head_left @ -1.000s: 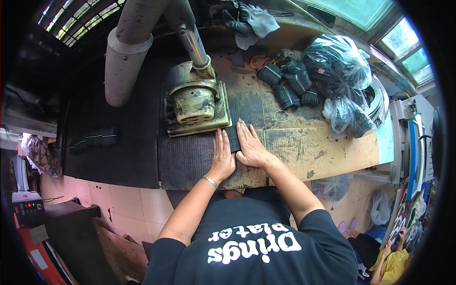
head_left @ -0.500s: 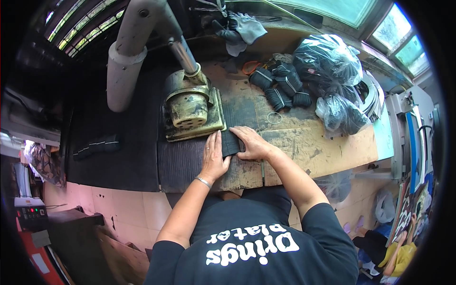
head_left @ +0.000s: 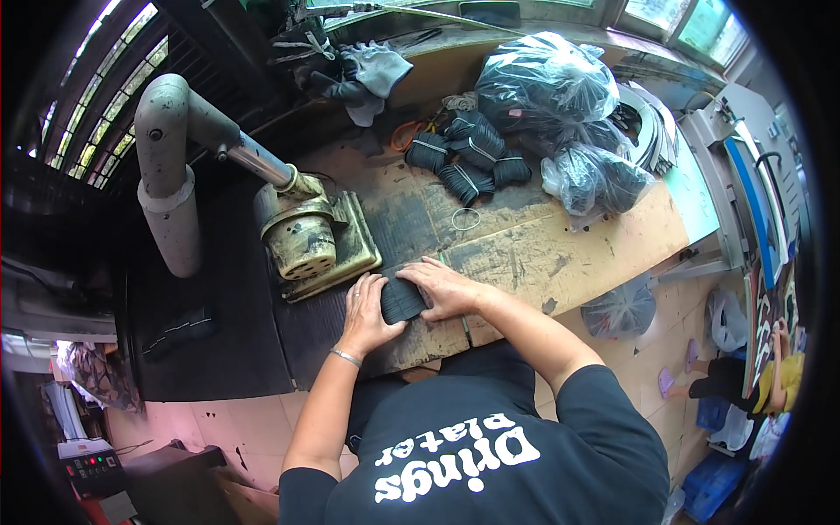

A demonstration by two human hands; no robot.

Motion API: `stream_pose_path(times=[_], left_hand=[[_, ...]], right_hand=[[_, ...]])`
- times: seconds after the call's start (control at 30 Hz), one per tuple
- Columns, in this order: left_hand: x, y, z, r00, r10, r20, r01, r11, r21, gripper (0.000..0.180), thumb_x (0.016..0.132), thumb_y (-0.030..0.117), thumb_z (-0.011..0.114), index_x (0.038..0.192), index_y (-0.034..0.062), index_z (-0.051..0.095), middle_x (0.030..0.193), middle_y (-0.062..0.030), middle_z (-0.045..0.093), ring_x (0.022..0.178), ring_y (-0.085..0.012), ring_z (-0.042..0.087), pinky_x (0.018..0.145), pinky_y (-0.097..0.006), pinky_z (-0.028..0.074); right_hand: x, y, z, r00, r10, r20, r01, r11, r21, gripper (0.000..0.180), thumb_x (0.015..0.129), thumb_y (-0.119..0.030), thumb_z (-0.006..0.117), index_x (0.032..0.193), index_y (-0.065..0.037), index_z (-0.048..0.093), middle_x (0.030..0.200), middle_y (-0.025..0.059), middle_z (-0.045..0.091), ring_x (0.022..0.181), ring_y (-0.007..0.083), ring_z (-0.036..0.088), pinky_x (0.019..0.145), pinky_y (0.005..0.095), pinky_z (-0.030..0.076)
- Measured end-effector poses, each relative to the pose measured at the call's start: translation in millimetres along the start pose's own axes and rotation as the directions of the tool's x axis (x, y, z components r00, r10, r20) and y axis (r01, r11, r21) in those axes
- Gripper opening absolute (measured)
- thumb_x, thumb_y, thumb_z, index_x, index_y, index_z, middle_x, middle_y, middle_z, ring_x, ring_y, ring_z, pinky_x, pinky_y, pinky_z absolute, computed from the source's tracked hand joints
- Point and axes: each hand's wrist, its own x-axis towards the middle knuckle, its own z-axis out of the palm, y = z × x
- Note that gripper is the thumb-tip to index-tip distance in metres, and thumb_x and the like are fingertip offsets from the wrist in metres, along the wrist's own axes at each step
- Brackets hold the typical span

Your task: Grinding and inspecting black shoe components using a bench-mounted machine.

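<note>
Holding a flat bundle of black strips between left hand and right hand, with each grip closed against its own side of the bundle, fingers toward the far end and thumbs toward the near end. Working over the near part of a stained, cardboard-topped table, just right of a grimy cream housing on a flat base. Facing tied hanks of black cord, a pale ring-shaped band and stuffed clear plastic bags farther back.
</note>
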Motion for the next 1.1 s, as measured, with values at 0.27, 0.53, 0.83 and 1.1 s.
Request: stream_pose_path(times=[0.27,0.53,0.83,1.1], left_hand=[[5.2,-4.4,-2.9,0.997,0.073,-0.040,-0.073,0.997,0.001,0.082,0.059,0.031,0.086,0.129,0.0011,0.056,0.130,-0.0220,0.058,0.132,-0.0367,0.050,0.118,-0.051,0.029],[-8.5,19.0,-9.9,0.980,-0.173,-0.097,0.131,0.932,-0.338,0.079,0.062,0.032,0.090,0.126,-0.0017,0.057,0.123,-0.0192,0.062,0.120,-0.0346,0.057,0.109,-0.046,0.042],[-22.8,45.0,-38.1,0.974,-0.129,0.189,0.157,-0.221,-0.962,0.075,0.077,0.016,0.077,0.140,-0.0071,0.045,0.132,-0.0120,0.059,0.124,-0.0205,0.057,0.110,-0.033,0.041],[-37.8,34.3,-32.3,0.967,-0.023,0.255,0.245,-0.207,-0.947,0.071,0.077,0.017,0.078,0.137,-0.0056,0.048,0.124,-0.0113,0.062,0.115,-0.0213,0.062,0.108,-0.034,0.044]], right_hand=[[-14.3,14.6,-10.5,0.977,-0.062,-0.203,0.063,0.998,-0.005,0.083,0.075,-0.027,0.080,0.146,-0.004,0.043,0.143,0.0193,0.052,0.136,0.0365,0.046,0.119,0.0491,0.031],[-29.9,77.2,-46.6,0.804,0.307,-0.509,-0.503,0.807,-0.308,0.016,0.089,-0.016,0.064,0.097,-0.003,0.062,0.107,0.0139,0.060,0.101,0.0353,0.063,0.082,0.0489,0.054],[-1.0,-4.9,-38.4,0.911,0.412,-0.029,-0.326,0.761,0.561,0.018,0.096,-0.015,0.060,0.104,0.002,0.061,0.082,0.0101,0.068,0.071,0.0178,0.064,0.067,0.0359,0.053],[-5.8,-23.8,-19.1,0.981,0.146,0.125,-0.180,0.929,0.324,0.022,0.098,-0.019,0.062,0.100,0.002,0.068,0.081,0.0049,0.068,0.074,0.0101,0.061,0.068,0.0279,0.050]])
